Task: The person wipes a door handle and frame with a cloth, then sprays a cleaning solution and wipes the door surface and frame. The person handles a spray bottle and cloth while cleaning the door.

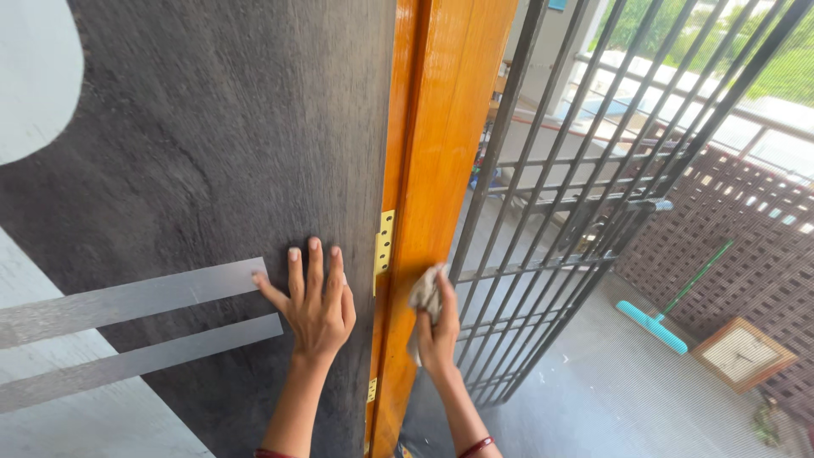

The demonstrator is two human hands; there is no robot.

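Dark door [212, 144]: two hands, left hand [315, 297] flat; right hand [437, 326] one cloth [424, 290].

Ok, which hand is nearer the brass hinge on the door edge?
Left. The left hand lies flat on the dark door panel, just beside the brass hinge. The right hand presses a cloth on the orange wooden frame, lower down.

A black metal grille gate [585, 170] stands open; a teal floor wiper [651, 326] and a square wall clock [744, 354] lean against the lattice wall [746, 220]

Black metal grille [577, 170], lattice wall [746, 220], grey floor [610, 399], daylight
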